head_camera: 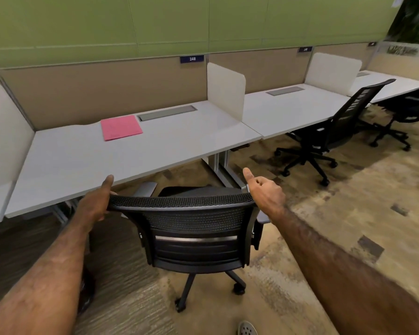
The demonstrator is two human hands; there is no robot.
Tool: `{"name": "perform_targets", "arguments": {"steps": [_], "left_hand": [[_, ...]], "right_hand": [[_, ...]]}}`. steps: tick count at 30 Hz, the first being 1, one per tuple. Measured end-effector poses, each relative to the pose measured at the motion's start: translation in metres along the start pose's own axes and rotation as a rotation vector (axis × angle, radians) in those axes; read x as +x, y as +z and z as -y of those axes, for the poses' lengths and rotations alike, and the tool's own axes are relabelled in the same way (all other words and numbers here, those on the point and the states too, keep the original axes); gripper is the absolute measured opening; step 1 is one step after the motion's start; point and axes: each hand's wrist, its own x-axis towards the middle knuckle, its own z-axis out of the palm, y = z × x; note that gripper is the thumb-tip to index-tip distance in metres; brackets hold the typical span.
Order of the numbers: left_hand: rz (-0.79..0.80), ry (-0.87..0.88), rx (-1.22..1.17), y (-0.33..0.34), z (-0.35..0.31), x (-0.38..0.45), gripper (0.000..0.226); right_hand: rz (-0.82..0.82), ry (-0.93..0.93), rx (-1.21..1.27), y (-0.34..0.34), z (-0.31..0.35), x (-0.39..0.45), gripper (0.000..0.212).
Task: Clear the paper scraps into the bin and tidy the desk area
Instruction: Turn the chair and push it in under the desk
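Note:
A black mesh office chair [196, 228] stands in front of the white desk [87, 165], its seat partly under the desk edge. My left hand [94, 201] grips the left end of the chair's top rail. My right hand [264, 192] holds the rail's right end, thumb raised and fingers curled over it. A pink paper folder [121, 127] lies flat at the back of the desk, beside a grey cable hatch [167, 112]. No paper scraps and no bin are visible.
White divider screens [225, 90] separate this desk from the neighbouring desks. Two more black chairs [331, 131] stand at the desks to the right. Patterned carpet covers the floor. A shoe tip [246, 328] shows at the bottom edge.

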Motion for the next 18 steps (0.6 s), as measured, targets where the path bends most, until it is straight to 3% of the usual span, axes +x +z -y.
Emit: {"name": "perform_targets", "arguments": {"steps": [18], "left_hand": [[-0.142, -0.007, 0.060, -0.030, 0.019, -0.005, 0.074]], "right_hand": [[-0.008, -0.030, -0.060, 0.022, 0.026, 0.008, 0.079]]}}
